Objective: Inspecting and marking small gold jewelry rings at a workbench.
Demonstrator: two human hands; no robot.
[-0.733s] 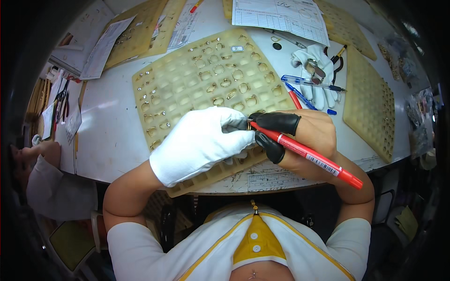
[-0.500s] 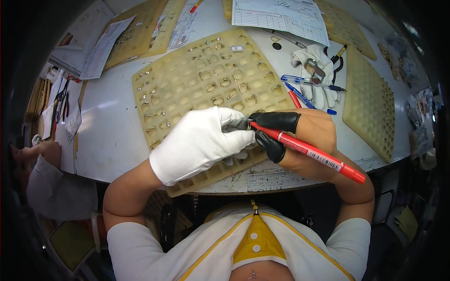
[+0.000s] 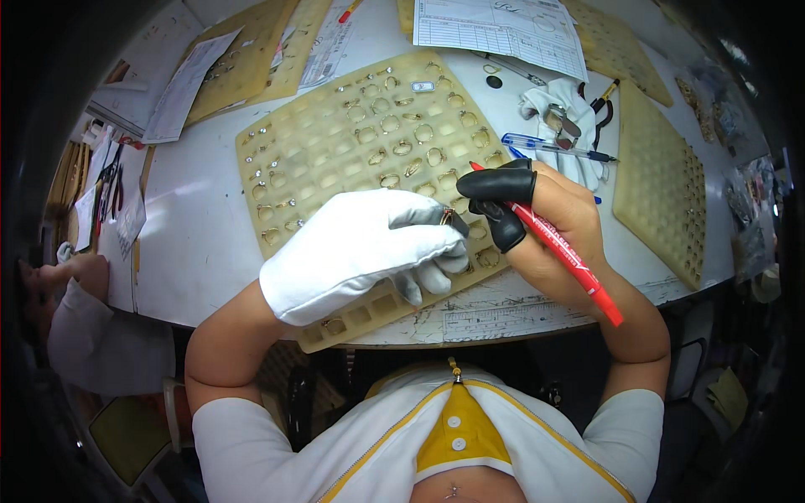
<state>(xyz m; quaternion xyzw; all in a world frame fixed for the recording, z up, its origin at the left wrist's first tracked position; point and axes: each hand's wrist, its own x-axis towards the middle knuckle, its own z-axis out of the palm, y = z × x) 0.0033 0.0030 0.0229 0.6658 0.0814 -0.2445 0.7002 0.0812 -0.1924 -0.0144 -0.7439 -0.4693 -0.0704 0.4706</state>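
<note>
My left hand (image 3: 365, 251), in a white glove with darkened fingertips, pinches a small ring (image 3: 446, 216) above the near part of a tray. In my right hand (image 3: 549, 226), which wears black finger cots on thumb and forefinger, is a red marker pen (image 3: 570, 261). Its tip points up and to the left, apart from the ring. Below both hands lies the cream tray (image 3: 302, 159) with rows of square hollows. Several gold-coloured rings (image 3: 389, 181) stand in these hollows, some with clear stones. A small white tag (image 3: 423, 86) sits near the tray's far right corner.
Right of the tray lie a blue pen (image 3: 537, 144), a white glove (image 3: 579, 168) and another ring tray (image 3: 658, 193). Printed sheets (image 3: 503, 33) and more trays (image 3: 243, 63) are at the back. A co-worker's arm (image 3: 80, 272) shows at far left.
My right hand has drawn the marker away from the ring, up and to the right. My left hand has turned slightly, still pinching the ring.
</note>
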